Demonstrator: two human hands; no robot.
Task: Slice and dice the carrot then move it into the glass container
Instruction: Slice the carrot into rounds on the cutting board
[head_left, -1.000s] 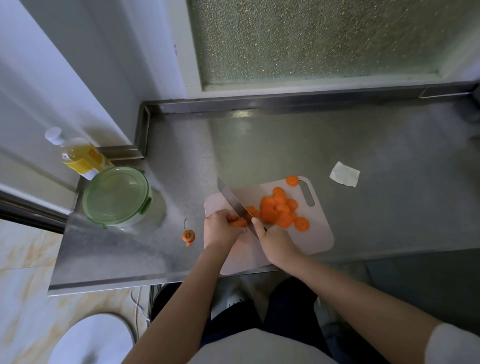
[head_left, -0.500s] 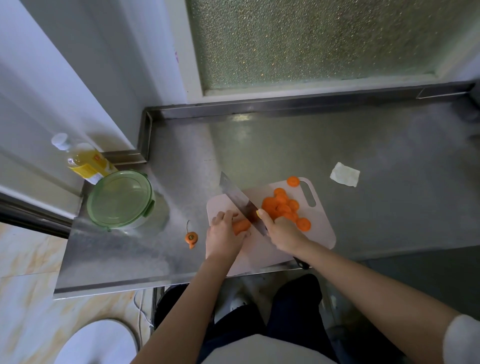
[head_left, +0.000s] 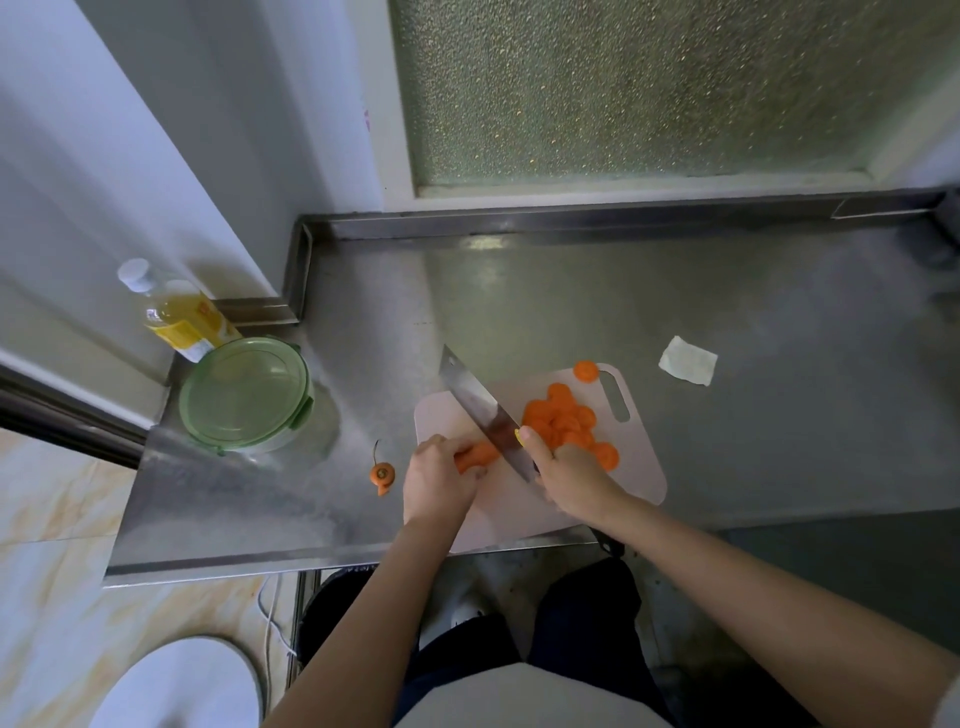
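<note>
On board (head_left: 643, 460), toward its left side: carrot stub (head_left: 480, 453) lying flat, long axis left to right, cut end pointing right against knife (head_left: 478, 410). Gripped by left hand (head_left: 436, 480), fingers curled round it. Knife held in right hand (head_left: 569, 475), forefinger laid along blade, tip aimed away and left. Right of blade, heaped slices (head_left: 563, 423). Well left on bench (head_left: 727, 338), lidded container (head_left: 247, 395).

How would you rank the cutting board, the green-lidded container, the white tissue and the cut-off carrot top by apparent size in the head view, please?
Largest to smallest:
1. cutting board, even though it is partly covered
2. green-lidded container
3. white tissue
4. carrot top, clearly the smallest
</note>
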